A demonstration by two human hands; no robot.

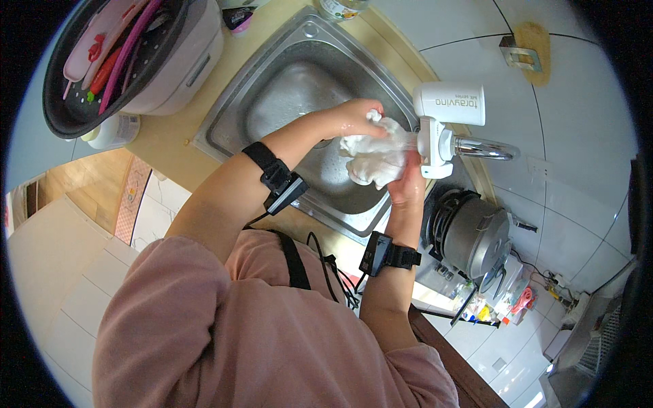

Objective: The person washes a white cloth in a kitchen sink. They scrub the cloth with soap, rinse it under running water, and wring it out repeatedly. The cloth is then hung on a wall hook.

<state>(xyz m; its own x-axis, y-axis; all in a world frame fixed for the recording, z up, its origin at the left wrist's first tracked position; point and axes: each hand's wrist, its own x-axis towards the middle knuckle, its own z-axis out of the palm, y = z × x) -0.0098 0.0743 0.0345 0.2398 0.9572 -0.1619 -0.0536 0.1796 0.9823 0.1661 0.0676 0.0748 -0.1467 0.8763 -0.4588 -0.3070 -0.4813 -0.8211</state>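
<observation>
A wet white cloth [375,155] is bunched between my two hands over a stainless steel sink [285,97]. My left hand [359,118] grips its upper left part, with the fingers partly hidden. On the cloth's lower right side, my right hand [408,176] holds it from beside and below, and some fingers are hidden behind the cloth and the tap. Water runs from a white tap-mounted water filter [433,148] onto the cloth. The filter sits on a curved chrome faucet [484,148] just right of my hands.
A black perforated basket [56,109] with pink and red utensils rests on a white bin at upper left. A white bottle [122,131] is beneath it. Right of the sink stand a grey lidded pot [467,237] and stacked pans. A clear bottle [339,7] is behind the sink.
</observation>
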